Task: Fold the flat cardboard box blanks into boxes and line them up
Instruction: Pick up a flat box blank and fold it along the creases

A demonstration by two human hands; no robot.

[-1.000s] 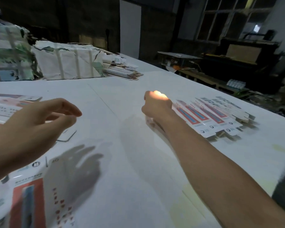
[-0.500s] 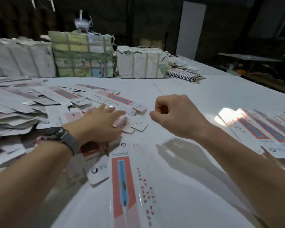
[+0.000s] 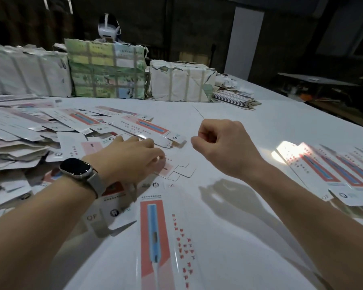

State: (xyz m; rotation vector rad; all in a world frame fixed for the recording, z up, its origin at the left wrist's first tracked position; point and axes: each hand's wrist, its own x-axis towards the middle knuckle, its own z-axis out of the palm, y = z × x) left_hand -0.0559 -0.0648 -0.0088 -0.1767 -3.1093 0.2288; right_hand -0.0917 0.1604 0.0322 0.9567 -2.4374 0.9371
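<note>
A long flat box blank (image 3: 157, 237) lies on the white table (image 3: 228, 126) at lower centre of the frame, its long axis running from the bottom edge up toward the hands; it is thin glossy white card with a salmon-red panel and a blue strip printed along its length. Left of centre, the left hand (image 3: 130, 160) rests palm down on a heap of loose blanks (image 3: 29, 139), fingers straight and slightly spread, fingertips touching a small pink-and-white blank (image 3: 170, 170) with rounded tabs. A dark-faced watch (image 3: 76, 167) on a metal mesh band sits at that wrist. The right hand (image 3: 224, 147), at centre, hovers above the table with fingers curled into a fist, holding nothing. At the right edge, a row of folded boxes (image 3: 333, 170) lies side by side, their long axes slanting from upper left to lower right. Across the upper left stand strapped, paper-wrapped bundles (image 3: 107, 70).
</note>
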